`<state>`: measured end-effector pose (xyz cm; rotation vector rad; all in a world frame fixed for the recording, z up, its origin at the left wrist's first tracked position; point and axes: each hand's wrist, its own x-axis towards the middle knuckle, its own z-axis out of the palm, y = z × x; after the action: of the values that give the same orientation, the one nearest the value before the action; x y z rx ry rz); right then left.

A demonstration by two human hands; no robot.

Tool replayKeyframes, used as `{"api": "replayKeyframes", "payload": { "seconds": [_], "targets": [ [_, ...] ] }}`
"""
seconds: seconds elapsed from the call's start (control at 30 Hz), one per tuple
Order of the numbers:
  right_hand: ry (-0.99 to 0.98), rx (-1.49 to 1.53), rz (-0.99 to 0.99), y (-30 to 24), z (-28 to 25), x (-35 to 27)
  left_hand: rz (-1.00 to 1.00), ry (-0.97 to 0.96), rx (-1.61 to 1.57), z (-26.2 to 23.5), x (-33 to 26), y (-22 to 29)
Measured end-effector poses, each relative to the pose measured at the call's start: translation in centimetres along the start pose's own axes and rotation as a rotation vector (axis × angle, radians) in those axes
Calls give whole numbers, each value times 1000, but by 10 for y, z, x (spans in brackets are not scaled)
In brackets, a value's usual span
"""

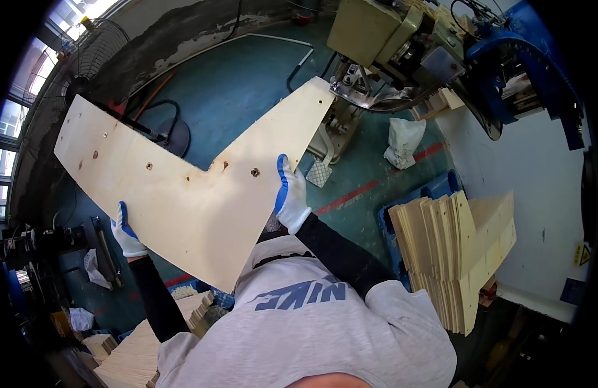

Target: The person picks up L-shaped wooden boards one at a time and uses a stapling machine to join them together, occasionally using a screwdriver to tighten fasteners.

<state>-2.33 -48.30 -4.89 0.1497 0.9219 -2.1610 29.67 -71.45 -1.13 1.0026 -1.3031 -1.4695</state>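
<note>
A large pale plywood panel [202,207], L-shaped with two wide arms, lies across both my hands. Several holes and brownish marks run along it, and a dark metal insert sits near the inner corner. My left hand [127,231], in a white and blue work glove, grips the lower left edge with its thumb on top. On the right edge my right hand [291,197], gloved the same way, holds the panel with its thumb over the face. The fingers beneath the wood are hidden. The panel's far right tip reaches the working head of a green press machine [363,84].
A foot pedal [319,174] stands on the green floor below the machine. Right of me, stacked plywood panels [441,252] rest on a blue pallet [392,213]; another plywood stack [140,349] is at lower left. A white sack [403,142] and a fan [92,55] stand farther off.
</note>
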Motion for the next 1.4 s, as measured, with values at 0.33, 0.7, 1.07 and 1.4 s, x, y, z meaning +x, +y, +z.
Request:
{"api": "replayKeyframes", "payload": {
  "seconds": [0.33,0.7,1.07,1.4],
  "targets": [
    [-9,-132,-61,-37,12,16,7,16,-74,33,24,-12],
    [-83,-458,-123,-28,-6,25,-133,218,-402,23,12,-24],
    [-97,-220,-71,-34,22,21,-154,153,-299,16,50,-55],
    [4,-283,-148,-33,3,29,-146,14,-194,19,55,-25]
  ]
}}
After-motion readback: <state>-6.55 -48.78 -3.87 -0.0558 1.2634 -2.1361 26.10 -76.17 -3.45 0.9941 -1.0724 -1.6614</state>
